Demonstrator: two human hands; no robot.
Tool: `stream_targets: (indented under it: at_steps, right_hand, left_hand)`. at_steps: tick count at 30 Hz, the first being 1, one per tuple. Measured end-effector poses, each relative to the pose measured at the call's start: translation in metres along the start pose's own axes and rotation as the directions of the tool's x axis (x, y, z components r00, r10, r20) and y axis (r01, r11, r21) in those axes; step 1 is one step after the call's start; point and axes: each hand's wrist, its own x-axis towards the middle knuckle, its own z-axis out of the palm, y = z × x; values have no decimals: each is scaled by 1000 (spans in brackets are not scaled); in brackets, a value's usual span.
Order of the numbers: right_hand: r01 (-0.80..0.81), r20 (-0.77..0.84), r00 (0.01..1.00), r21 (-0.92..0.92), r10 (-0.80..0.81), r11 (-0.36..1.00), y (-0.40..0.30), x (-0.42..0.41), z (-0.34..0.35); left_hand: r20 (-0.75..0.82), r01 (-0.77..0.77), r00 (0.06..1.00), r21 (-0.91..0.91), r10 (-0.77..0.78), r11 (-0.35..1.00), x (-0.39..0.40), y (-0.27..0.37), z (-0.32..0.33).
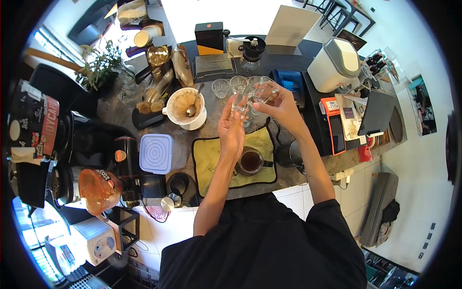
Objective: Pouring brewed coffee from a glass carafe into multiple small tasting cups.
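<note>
My left hand grips a small clear glass by its lower part and holds it upright above the counter. A second clear glass is in my right hand, tilted close beside the first. Other clear glasses stand just beyond, among them a faceted tumbler; my hands and the overlapping clear rims partly hide the rest. Below my forearms a glass server of dark brown liquid rests on a yellow cloth with black edging.
Left of the glasses stands a white dripper holding a stained paper filter and a spoon. Nearer sits a lidded plastic container. A hand coffee grinder is at the back. Rightward are a dark kettle and an orange card terminal.
</note>
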Motion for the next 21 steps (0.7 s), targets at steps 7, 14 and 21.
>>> stream_targets:
  at_steps: [7,14,21]
  right_hand:
    - [62,82,995,-116,-53,991,9,27,-2]
    - [142,209,977,-485,-43,863,63,65,-29]
    - [156,266,960,-775,92,612,107,92,-38]
  left_hand:
    - [125,-57,992,591,-21,804,27,15,-12]
    - [31,-6,998,902,-51,431,60,8,-34]
    - [7,-7,1000,1000,-18,28,83,-23,-81]
